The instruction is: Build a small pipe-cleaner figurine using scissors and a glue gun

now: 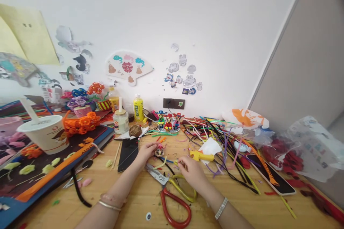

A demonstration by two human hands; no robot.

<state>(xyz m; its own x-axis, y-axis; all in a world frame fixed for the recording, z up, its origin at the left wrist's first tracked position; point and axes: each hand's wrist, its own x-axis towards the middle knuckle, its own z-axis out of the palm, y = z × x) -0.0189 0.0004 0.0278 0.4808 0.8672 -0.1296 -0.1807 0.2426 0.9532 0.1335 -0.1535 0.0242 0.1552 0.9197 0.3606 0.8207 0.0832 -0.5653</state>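
Observation:
My left hand is closed at the side of a small figure with a red top and pale face, its fingertips on the figure. My right hand is pinched around the end of a small yellow piece. Between the hands lie a pale yellow-green strip and a dark strip. Just below them, scissors with one red and one yellow handle lie partly spread on the wooden table. A yellow glue gun rests beyond my right hand.
Three colourful figures stand at the back on a small tray. Loose craft stems and a phone lie at the right. At the left are a dark phone, a lidded jar and a paper cup with a straw.

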